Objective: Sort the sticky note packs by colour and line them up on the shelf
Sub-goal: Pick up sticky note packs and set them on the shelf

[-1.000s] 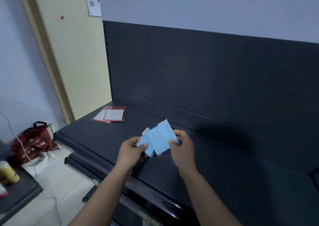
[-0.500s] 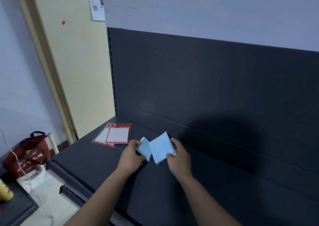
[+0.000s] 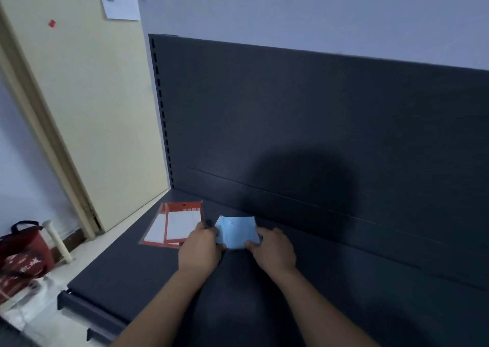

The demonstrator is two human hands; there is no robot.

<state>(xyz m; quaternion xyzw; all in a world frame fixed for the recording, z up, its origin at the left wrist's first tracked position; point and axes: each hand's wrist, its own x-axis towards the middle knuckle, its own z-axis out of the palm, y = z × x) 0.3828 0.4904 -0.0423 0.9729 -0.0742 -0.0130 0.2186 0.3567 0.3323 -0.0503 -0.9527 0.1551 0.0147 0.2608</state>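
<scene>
Light blue sticky note packs (image 3: 236,231) sit low over the dark shelf (image 3: 127,275), held between both hands. My left hand (image 3: 199,250) grips their left edge and my right hand (image 3: 274,250) grips the right edge. How many blue packs are stacked there is hidden. Just to the left, two red-backed packs with white notes (image 3: 176,225) lie flat and overlapping on the shelf near its back left corner, close to my left hand.
The shelf's dark back panel (image 3: 317,135) rises right behind the packs. A cream door (image 3: 87,103) stands to the left. On the floor at the left are a red bag (image 3: 21,254) and a white bottle (image 3: 57,240).
Both hands have carried the blue packs forward and down towards the back of the shelf, next to the red packs. The fanned blue packs are now squared together.
</scene>
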